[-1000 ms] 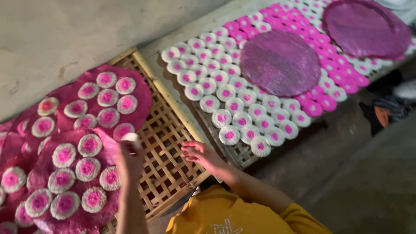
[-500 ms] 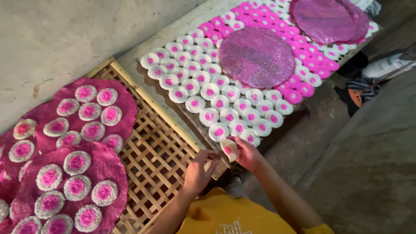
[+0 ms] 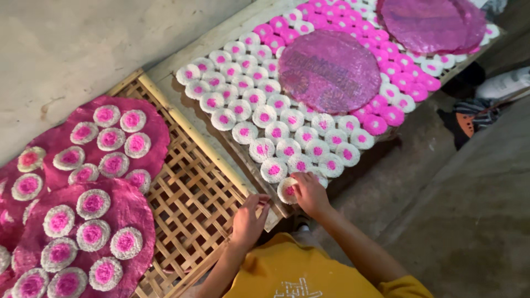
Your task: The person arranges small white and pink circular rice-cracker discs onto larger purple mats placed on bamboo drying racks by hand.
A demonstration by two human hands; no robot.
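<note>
My right hand (image 3: 310, 194) grips a small round white cake with a pink centre (image 3: 286, 190) at the near edge of a long rack (image 3: 212, 40). That rack is packed with rows of similar white and pink cakes (image 3: 264, 116). My left hand (image 3: 248, 219) hovers at the rack's near corner, fingers loosely curled, with nothing in it, just over the bamboo lattice tray (image 3: 190, 193). My yellow shirt (image 3: 292, 273) fills the bottom of the view.
Two large purple discs (image 3: 329, 72) (image 3: 432, 23) lie on top of the cakes on the rack. Magenta round mats (image 3: 135, 212) with more cakes (image 3: 93, 203) cover the lattice tray's left part. Grey wall behind; a striped bundle (image 3: 475, 113) lies on the floor at right.
My hands moved from the magenta mats on the left across to the rack. The cake held between both hands is now in my right hand at the rack's near edge.
</note>
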